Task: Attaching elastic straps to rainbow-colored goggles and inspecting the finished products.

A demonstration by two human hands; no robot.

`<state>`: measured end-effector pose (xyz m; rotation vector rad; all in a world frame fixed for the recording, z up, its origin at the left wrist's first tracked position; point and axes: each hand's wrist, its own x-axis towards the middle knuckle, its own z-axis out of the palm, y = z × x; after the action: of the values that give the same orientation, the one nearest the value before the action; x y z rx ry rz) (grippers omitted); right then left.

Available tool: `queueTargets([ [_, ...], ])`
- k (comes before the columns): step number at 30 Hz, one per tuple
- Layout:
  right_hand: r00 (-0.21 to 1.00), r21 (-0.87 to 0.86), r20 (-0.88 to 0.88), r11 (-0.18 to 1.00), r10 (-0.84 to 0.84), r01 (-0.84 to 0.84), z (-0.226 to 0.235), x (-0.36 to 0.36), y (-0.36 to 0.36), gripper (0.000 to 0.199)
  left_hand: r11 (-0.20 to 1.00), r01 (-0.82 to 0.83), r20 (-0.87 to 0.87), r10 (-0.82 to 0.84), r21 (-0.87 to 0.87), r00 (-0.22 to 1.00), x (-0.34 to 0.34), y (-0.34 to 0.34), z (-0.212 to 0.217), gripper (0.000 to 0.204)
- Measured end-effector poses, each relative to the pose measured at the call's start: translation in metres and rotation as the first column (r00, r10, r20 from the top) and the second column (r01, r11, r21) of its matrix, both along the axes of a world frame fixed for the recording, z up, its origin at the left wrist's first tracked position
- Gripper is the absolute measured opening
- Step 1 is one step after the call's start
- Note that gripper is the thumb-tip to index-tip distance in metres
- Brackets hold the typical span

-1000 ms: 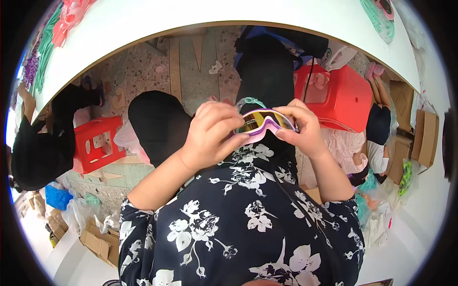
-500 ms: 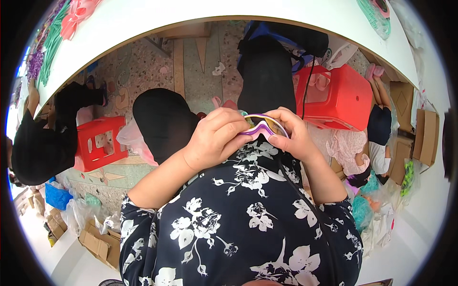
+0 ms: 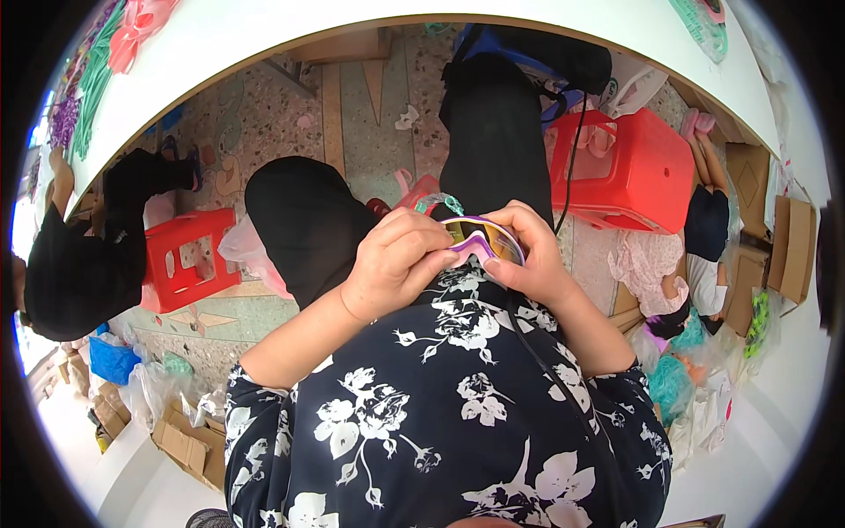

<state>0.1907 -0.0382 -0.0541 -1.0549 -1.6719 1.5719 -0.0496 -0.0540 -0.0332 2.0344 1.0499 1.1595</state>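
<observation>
1. Goggles [image 3: 499, 235] with a purple-and-white frame, pale pink nosepiece and yellowish mirrored lens, between both hands just above the lap, close in front of the navy floral-print top [image 3: 370, 414].
2. Left hand [image 3: 400, 260]: fingers curled together, nearly closed, pinched with the thumb on the left end of the goggles.
3. Right hand [image 3: 535, 255]: half-curled, fingers over the upper rim, thumb against the lower edge, right end of the goggles gripped between them.
4. Translucent teal strap [image 3: 437, 202] just beyond the goggles; cannot tell whether joined to the frame.
5. On the white tabletop [image 3: 264, 18] ahead, coral ribbons [image 3: 139, 31] and teal cords [image 3: 101, 66] at the left.
6. One red plastic stool [image 3: 651, 167] to the right of the black trousers [image 3: 299, 207], another to the left.
7. Far left, a co-worker [image 3: 84, 282] in black; at the right, another person [image 3: 647, 264] in pale pink.
8. Lower left, blue plastic bag [image 3: 114, 359] near an open cardboard box [image 3: 183, 447].
</observation>
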Motion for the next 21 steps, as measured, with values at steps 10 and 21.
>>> queueTargets([
  [10,0.973,0.282,0.228,0.953,0.042,-0.107,0.026,0.008,0.009,0.054,0.938,0.095,-0.111,-0.139,-0.333,0.984,0.006,0.007,0.002,0.059],
  [21,0.937,0.772,0.346,0.579,-0.038,-0.262,0.046,0.002,0.009,0.039,0.989,-0.029,-0.258,-0.009,-0.144,0.966,0.011,0.002,-0.003,0.054],
])
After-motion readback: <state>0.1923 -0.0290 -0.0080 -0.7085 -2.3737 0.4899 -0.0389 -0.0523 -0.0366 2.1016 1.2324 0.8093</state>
